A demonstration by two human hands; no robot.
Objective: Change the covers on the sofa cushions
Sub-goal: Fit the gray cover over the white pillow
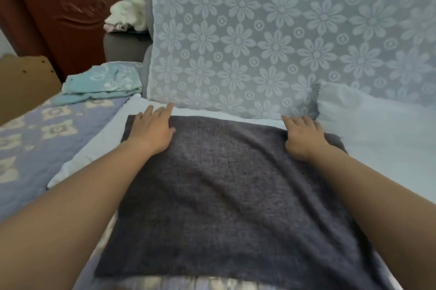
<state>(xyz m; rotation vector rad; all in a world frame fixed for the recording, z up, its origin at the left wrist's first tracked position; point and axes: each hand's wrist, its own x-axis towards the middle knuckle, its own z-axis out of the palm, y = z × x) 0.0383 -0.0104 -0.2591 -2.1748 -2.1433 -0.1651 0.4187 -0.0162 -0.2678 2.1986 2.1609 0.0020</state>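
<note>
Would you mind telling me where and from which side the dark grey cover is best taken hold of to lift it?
Probably at its two far corners, coming from the near side over the top. The dark grey cover lies flat and limp, so pinching both corners should keep it spread. The left hand and right hand already rest by those corners, fingers fairly straight.

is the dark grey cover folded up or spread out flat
Spread flat: the dark grey cover lies open over the white cushion, left hand and right hand pressing its far corners.
</note>
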